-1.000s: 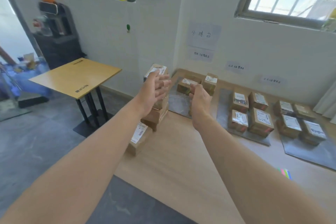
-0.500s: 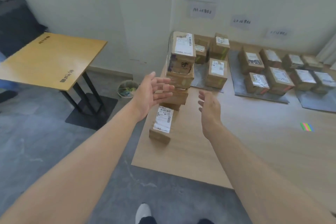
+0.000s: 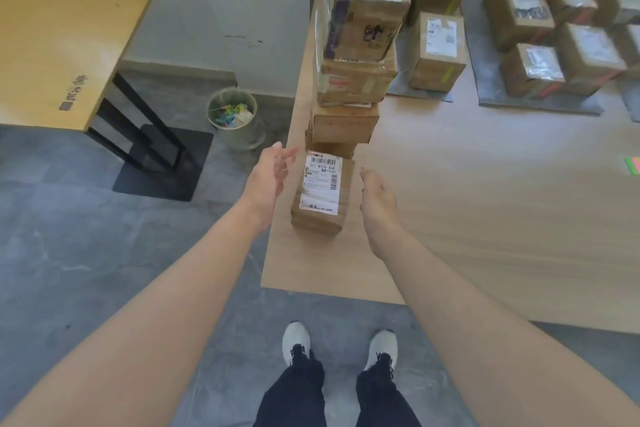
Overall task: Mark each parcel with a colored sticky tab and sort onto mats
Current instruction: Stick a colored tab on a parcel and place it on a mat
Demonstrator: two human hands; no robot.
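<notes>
Pale wooden tabletop: flanked brown cardboard parcel with white label at near foot of tall box stack, long axis pointing away; left hand, right hand open-fingered, empty, equally near, not touching.

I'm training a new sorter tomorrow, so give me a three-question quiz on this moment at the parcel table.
1. True or false: the left hand grips the labelled parcel.
2. The sticky tabs lie: A) at the table's right edge; B) on a mat; C) in a hand.
3. What stands just behind the labelled parcel?
Key: 1 false; 2 A; 3 the tall stack of parcels.
</notes>
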